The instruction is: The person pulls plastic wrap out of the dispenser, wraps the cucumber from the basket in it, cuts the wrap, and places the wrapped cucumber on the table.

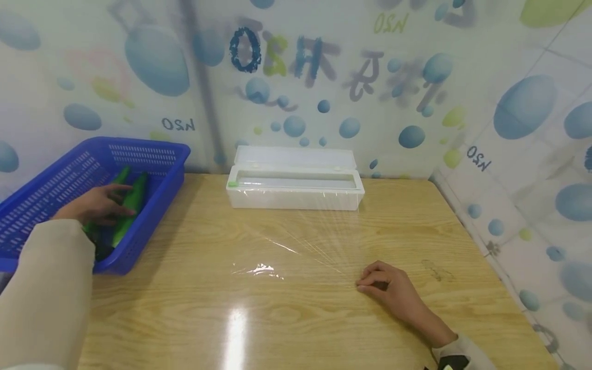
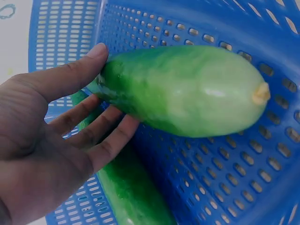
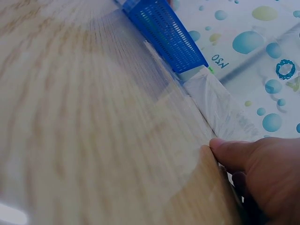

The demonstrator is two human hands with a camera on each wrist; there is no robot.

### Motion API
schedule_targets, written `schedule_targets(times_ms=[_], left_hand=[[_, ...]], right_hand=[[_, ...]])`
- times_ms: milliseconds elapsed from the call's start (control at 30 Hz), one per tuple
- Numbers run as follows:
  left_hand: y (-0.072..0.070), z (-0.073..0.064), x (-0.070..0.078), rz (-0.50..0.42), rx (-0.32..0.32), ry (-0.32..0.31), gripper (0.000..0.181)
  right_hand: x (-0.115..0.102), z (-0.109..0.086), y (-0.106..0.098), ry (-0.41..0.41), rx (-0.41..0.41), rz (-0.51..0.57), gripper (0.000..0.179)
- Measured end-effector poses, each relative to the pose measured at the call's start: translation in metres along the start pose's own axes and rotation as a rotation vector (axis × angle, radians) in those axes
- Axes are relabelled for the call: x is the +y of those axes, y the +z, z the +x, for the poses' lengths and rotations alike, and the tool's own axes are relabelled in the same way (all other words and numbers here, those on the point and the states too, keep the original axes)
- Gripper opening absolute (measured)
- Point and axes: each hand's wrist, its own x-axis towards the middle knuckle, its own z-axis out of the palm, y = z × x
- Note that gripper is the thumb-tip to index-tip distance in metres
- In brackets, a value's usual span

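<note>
Reaching into the blue basket (image 1: pixel 178 167), my left hand (image 1: pixel 94 205) holds a green cucumber (image 2: pixel 197 91) between thumb and fingers at its darker end; its pale stem end points away from the palm. A second cucumber (image 2: pixel 133 192) lies under the fingers in the basket. On the right of the table, my right hand (image 1: pixel 393 290) pinches the edge of a clear sheet of cling film (image 1: pixel 310 249) between thumb and fingertips. The film stretches over the tabletop from a white dispenser box (image 1: pixel 296 199), whose lid stands up at the back.
The wooden table (image 1: pixel 194 318) meets a wall (image 1: pixel 296 103) printed with bubbles at the back and on the right. A green piece (image 1: pixel 233 184) sits at the left end of the box's front edge. The basket takes up the table's left side.
</note>
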Motion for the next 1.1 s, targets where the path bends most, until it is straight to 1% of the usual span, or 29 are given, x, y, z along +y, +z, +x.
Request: schedule_targets(times_ms=[167, 300, 500, 600, 833, 900, 967, 1100], left_hand=[[0.003, 0.000, 0.002, -0.026, -0.011, -0.023, 0.096], [0.004, 0.000, 0.003, -0.024, -0.014, -0.046, 0.100], [0.005, -0.001, 0.001, -0.011, -0.022, -0.042, 0.095], [0.005, 0.000, 0.000, 0.003, -0.015, -0.025, 0.094], [0.000, -0.003, 0.002, 0.009, -0.006, 0.048, 0.093], [-0.004, -0.005, 0.005, 0.035, -0.002, 0.069, 0.091], [-0.009, -0.007, 0.011, 0.092, 0.021, 0.086, 0.091], [-0.020, -0.012, 0.029, 0.176, 0.072, 0.120, 0.089]], right_hand=[[0.000, 0.000, 0.000, 0.000, -0.005, 0.011, 0.018], [0.001, 0.001, 0.000, -0.005, -0.006, 0.005, 0.017], [0.001, 0.000, 0.000, -0.014, -0.002, 0.000, 0.018], [0.001, -0.001, 0.000, -0.019, 0.001, 0.007, 0.018], [0.003, -0.001, 0.001, -0.024, 0.002, 0.029, 0.016], [0.003, -0.001, 0.001, -0.025, 0.001, 0.032, 0.016], [0.003, -0.001, 0.000, -0.024, -0.001, 0.031, 0.016], [0.003, -0.001, 0.000, -0.016, -0.006, 0.024, 0.016]])
